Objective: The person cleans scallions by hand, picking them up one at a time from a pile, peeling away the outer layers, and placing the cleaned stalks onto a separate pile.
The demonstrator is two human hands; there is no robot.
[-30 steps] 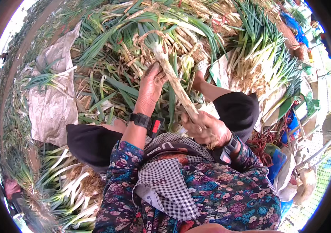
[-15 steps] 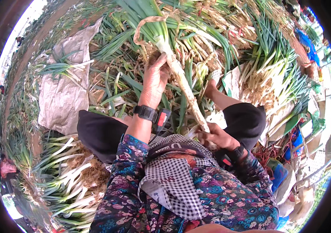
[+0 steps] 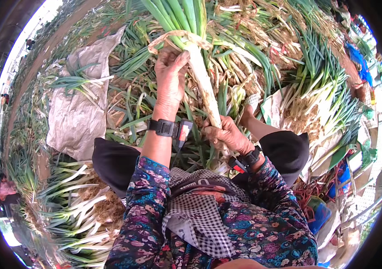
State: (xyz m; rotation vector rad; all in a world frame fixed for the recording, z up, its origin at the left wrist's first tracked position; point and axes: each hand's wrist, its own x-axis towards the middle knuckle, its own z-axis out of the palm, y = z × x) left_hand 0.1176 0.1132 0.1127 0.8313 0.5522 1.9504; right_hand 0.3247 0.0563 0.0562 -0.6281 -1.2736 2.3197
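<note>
Leek (image 3: 203, 76): held up in front of the person, slanting from 12 o'clock, leaves out past the top edge, to just right of centre. Stalk mostly white, brownish dirty skin lower down; bottom end largely hidden by the right hand. Dry tan leaf strip (image 3: 180, 34) curls across the neck, below the green.

Left hand (image 3: 171, 74), 11 o'clock: fingers closed at the stalk's left edge just under the strip, thumb touching the stalk, other fingers curled and partly hidden. Cannot tell if they pinch the stalk itself or only outer skin. Right hand (image 3: 230, 136), just off centre toward 3 o'clock: fingers wrapped round the lower stalk, gripping it.

Dark wristband on each wrist, floral sleeves, checked cloth (image 3: 200, 219) at 6 o'clock over the lap. Sandalled foot (image 3: 250, 107) near 2 o'clock.

Around: heap of dirty leeks (image 3: 244, 62) at 1 o'clock; cleaner leeks, roots showing (image 3: 314, 96), between 2 and 3; pale sack (image 3: 77, 130) between 9 and 10, small leek bunch (image 3: 83, 84) lying on it at 10; white-stalked pile (image 3: 81, 208) at 8; blue bag (image 3: 320, 217) at 4.
</note>
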